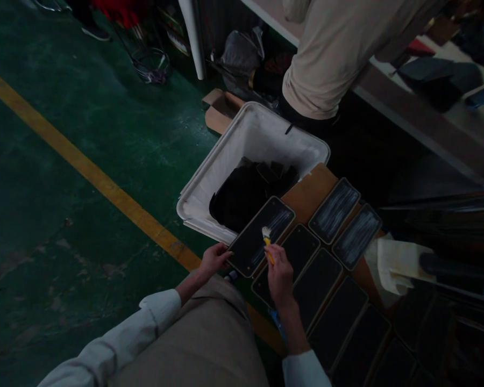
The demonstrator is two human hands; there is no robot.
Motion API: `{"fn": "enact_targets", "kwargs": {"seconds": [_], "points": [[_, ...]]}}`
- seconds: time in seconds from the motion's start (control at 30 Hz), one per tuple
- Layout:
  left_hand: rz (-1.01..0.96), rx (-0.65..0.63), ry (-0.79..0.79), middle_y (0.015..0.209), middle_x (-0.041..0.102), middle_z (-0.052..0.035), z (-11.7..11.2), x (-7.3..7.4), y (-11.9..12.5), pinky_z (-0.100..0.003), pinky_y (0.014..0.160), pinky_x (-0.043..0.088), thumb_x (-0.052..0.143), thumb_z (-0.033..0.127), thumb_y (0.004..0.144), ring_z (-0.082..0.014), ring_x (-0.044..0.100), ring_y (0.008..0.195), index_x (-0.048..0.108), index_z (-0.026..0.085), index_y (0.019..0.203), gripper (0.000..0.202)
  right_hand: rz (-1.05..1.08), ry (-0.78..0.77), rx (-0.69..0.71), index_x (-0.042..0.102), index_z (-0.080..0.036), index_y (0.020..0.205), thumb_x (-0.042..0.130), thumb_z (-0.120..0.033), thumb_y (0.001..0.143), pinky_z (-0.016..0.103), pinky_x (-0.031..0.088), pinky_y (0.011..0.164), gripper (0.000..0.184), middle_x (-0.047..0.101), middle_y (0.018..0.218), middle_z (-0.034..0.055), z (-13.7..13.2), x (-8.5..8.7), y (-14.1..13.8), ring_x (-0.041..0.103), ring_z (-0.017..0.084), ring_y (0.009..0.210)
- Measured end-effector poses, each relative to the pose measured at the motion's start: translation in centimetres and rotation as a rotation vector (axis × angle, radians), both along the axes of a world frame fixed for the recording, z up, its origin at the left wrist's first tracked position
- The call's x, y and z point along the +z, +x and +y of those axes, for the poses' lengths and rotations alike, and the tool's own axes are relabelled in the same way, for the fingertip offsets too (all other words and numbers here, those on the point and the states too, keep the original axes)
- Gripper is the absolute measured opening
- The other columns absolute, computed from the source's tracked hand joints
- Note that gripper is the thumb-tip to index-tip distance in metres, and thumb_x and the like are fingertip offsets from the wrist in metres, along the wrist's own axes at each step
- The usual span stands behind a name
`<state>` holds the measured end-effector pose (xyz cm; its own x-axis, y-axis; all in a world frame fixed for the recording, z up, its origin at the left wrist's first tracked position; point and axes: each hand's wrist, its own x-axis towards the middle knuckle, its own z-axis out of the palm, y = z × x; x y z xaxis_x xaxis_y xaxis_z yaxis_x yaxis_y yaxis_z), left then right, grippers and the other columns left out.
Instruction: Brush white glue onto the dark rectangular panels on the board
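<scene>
My left hand (214, 259) grips the near corner of a dark phone-shaped panel (255, 241), held tilted above a white bin. My right hand (280, 274) is closed on a small yellow-handled brush (267, 239), whose pale bristles touch the panel's face. White streaks cover the far half of that panel. Several more dark panels (318, 285) lie in rows on a brown board (310, 191) under my right hand; two at the far end, such as one (334, 210), are streaked white too.
The white bin (242, 145) holds dark scraps and stands on a green floor with a yellow line (89, 172). Another person in a beige top (339, 48) stands just beyond the bin. A pale cloth (391, 263) lies right of the panels.
</scene>
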<state>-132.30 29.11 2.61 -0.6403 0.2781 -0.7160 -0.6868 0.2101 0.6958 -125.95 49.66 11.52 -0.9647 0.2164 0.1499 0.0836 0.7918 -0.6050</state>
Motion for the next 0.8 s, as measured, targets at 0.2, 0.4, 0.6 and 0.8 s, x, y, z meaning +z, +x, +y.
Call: {"fn": "enact_targets", "kwargs": {"seconds": [0.2, 0.4, 0.6, 0.8], "points": [[-0.028, 0.031, 0.003, 0.056, 0.06, 0.005, 0.1, 0.3, -0.1, -0.023, 0.041, 0.048, 0.075, 0.046, 0.064, -0.0137, 0.059, 0.042, 0.053, 0.02, 0.074, 0.036, -0.139, -0.157, 0.057, 0.064, -0.022, 0.113, 0.042, -0.011, 0.095, 0.033, 0.059, 0.086, 0.031, 0.068, 0.11, 0.0092, -6.8, 1.2, 7.6, 0.066, 0.019, 0.105], [-0.051, 0.015, 0.005, 0.055, 0.061, 0.0035, 0.0, 0.9, -0.2, -0.023, 0.044, 0.049, 0.076, 0.043, 0.065, -0.0141, 0.061, 0.046, 0.055, 0.018, 0.075, 0.034, -0.051, -0.186, -0.056, 0.062, -0.023, 0.114, 0.047, -0.018, 0.097, 0.034, 0.055, 0.094, 0.023, 0.064, 0.111, 0.0083, -2.3, 2.7, 2.6, 0.063, 0.018, 0.107], [-0.029, 0.024, 0.061, 0.064, 0.067, 0.0004, -0.4, 1.1, 0.0, -0.026, 0.05, 0.053, 0.073, 0.044, 0.067, -0.0163, 0.065, 0.055, 0.059, 0.017, 0.084, 0.034, 0.125, 0.061, -0.072, 0.063, -0.021, 0.113, 0.046, -0.025, 0.099, 0.037, 0.053, 0.095, 0.022, 0.064, 0.111, 0.0093, 4.3, 1.1, -5.6, 0.062, 0.019, 0.107], [-0.008, 0.034, 0.076, 0.062, 0.065, 0.002, -0.4, 0.8, 0.0, -0.025, 0.048, 0.051, 0.072, 0.04, 0.067, -0.0148, 0.063, 0.051, 0.058, 0.018, 0.081, 0.029, 0.096, 0.076, -0.055, 0.064, -0.018, 0.11, 0.043, -0.026, 0.099, 0.04, 0.054, 0.093, 0.025, 0.064, 0.107, 0.011, 3.5, -0.9, -6.5, 0.063, 0.021, 0.106]]}}
